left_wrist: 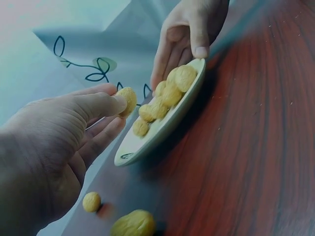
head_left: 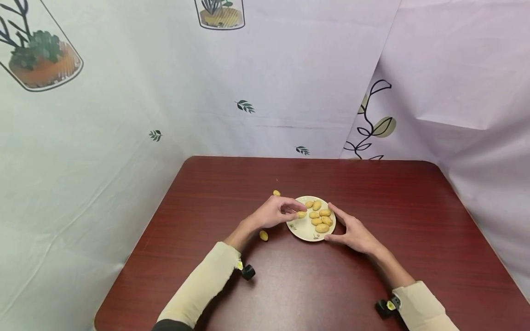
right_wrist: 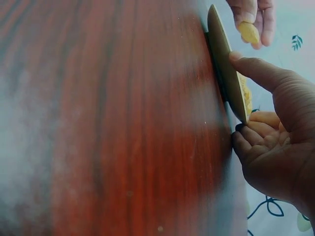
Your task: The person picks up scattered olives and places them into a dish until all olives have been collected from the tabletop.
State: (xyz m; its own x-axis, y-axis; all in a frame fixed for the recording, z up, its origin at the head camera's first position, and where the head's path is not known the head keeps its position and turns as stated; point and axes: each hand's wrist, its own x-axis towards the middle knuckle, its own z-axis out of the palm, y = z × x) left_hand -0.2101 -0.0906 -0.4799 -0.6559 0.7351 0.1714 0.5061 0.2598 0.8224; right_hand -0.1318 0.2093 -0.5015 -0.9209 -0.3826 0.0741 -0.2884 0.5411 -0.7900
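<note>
A pale round plate (head_left: pixel 301 232) with small printed marks stands on the table, several small yellow oval, potato-like pieces (head_left: pixel 322 228) gathered on it. Over the plate's left side, my left hand (head_left: pixel 271 213) pinches one such yellow piece (left_wrist: pixel 127 102) between thumb and fingers. The left wrist view shows that piece apart from the others. On the right, my right hand (head_left: pixel 357 234) holds the plate's rim, thumb on the near edge and fingers around the far side. In the right wrist view the plate hides most of the pieces.
Two loose yellow pieces lie on the table left of the plate: one piece (head_left: pixel 263 236) near my left wrist, another piece (head_left: pixel 276 193) behind my left hand. The dark red table (head_left: pixel 306 285) meets pale printed cloth (head_left: pixel 269 82) at its back and sides.
</note>
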